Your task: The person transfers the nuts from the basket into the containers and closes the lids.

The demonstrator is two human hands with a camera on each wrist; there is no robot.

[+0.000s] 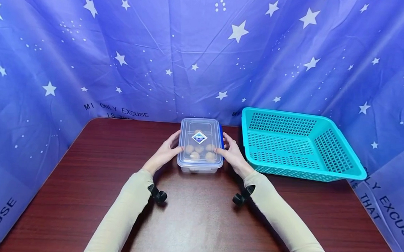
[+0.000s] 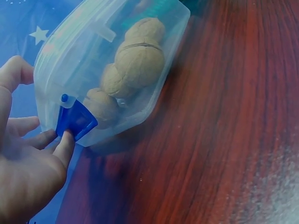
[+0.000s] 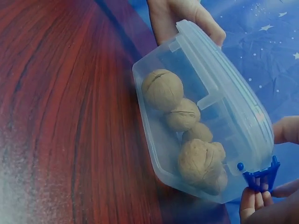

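Observation:
A clear plastic food container [image 1: 203, 124] with a lid stands near the table's back edge, holding several walnuts [image 1: 194, 155]. My left hand [image 1: 165, 150] grips its left side, thumb on the lid's edge. In the left wrist view, its fingertips touch a blue latch [image 2: 77, 122] at the container's side. On the opposite side my right hand [image 1: 234, 154] holds the container, its thumb over the lid. The right wrist view shows another blue latch [image 3: 264, 179] angled outward, with right fingers [image 3: 254, 199] against it. The lid [image 1: 199, 122] sits on top.
To the right of the container is a turquoise plastic basket [image 1: 303, 170] with perforated walls, near my right hand. The dark red wooden table [image 1: 197, 223] extends toward me. A blue curtain [image 1: 178, 38] with white stars hangs behind it and at both sides.

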